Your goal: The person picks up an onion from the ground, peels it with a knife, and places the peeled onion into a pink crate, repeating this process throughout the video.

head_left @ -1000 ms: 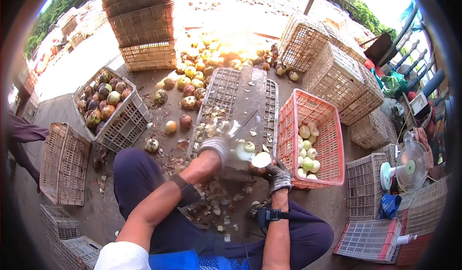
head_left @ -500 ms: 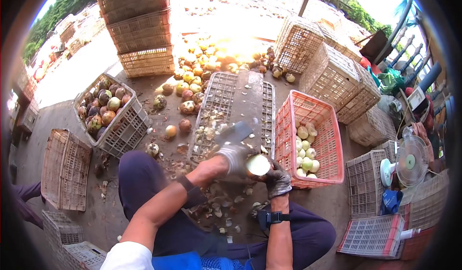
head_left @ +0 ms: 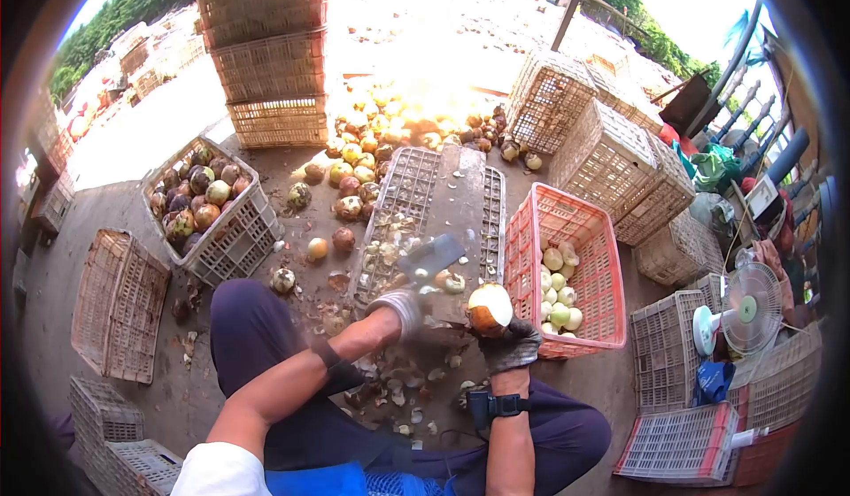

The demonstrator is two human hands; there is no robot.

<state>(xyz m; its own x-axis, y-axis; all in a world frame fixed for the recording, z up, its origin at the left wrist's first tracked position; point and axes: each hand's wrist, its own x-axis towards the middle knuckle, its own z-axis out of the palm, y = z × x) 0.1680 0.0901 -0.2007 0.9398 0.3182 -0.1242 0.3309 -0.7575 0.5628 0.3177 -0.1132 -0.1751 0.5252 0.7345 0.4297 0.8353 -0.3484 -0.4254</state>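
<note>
My left hand (head_left: 400,312), in a pale glove, is closed round the handle of a broad-bladed cleaver (head_left: 432,255); motion smears the hand. The blade points away from me over a worn board (head_left: 453,195) laid on an upturned crate (head_left: 409,177). My right hand (head_left: 515,346), in a dark-stained glove, grips a partly peeled onion (head_left: 489,310) near the board's close end. Its upper side is bare and white, while brown skin covers the lower left. A pale piece (head_left: 450,282) lies on the board beside the blade.
On the right stands a red crate (head_left: 611,275) of peeled onions (head_left: 560,292). A grey crate (head_left: 243,239) of unpeeled onions (head_left: 208,192) is at the left. Loose onions (head_left: 351,188) and skins (head_left: 398,385) litter the floor. Stacked crates (head_left: 270,62) and a fan (head_left: 751,306) surround the spot.
The cleaver and my left hand have moved left and slightly down, away from the onion. The onion has tilted upright and shows more brown skin. A pale piece now shows beside the blade.
</note>
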